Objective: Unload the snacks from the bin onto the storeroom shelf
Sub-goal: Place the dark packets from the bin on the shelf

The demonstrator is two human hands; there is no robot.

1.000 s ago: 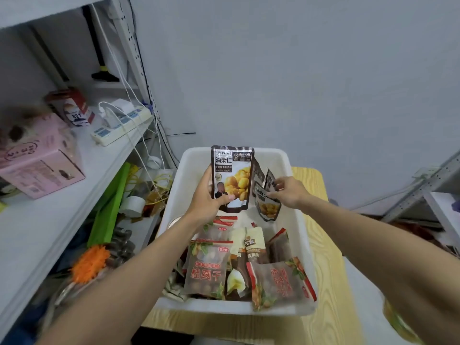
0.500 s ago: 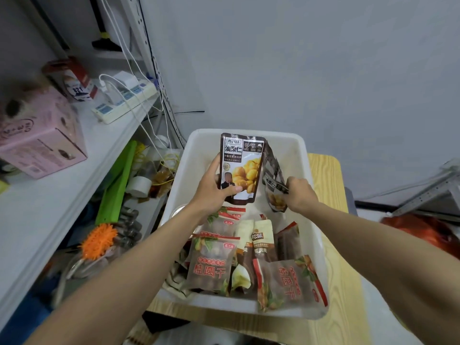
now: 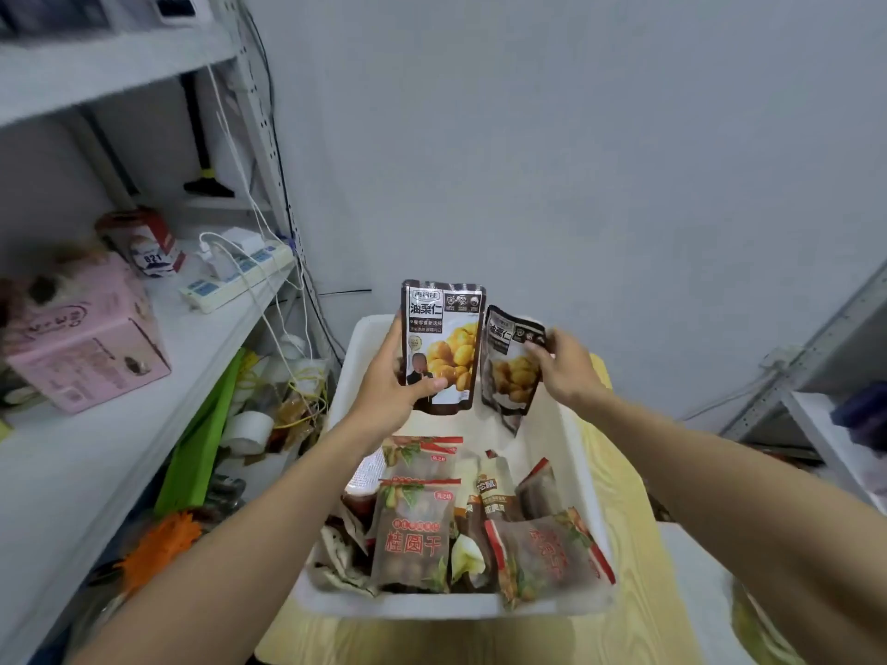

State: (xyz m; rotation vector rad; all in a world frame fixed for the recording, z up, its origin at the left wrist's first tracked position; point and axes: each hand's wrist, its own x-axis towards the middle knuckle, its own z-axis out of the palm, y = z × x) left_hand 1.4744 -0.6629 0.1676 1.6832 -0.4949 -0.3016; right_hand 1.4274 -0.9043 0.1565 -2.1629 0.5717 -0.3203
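A white bin [image 3: 573, 427] stands on a small wooden table, with several snack packets [image 3: 413, 535] piled in its near half. My left hand [image 3: 389, 388] grips a dark chestnut pouch [image 3: 444, 345] upright above the bin's far end, thumb across its lower front. My right hand [image 3: 564, 364] pinches a second, similar chestnut pouch [image 3: 509, 371] by its upper right edge, just right of the first and tilted. The white storeroom shelf [image 3: 96, 453] runs along the left.
On the shelf sit a pink box [image 3: 81, 338], a small carton [image 3: 149, 247] and a white power strip [image 3: 240, 276] with cables. Below it lie a green board [image 3: 201, 434], tape rolls and an orange brush [image 3: 161, 544]. Another metal rack [image 3: 816, 367] stands at right.
Both hands have lifted their pouches higher above the bin. The right hand's pouch has come out from behind the left one and now faces me.
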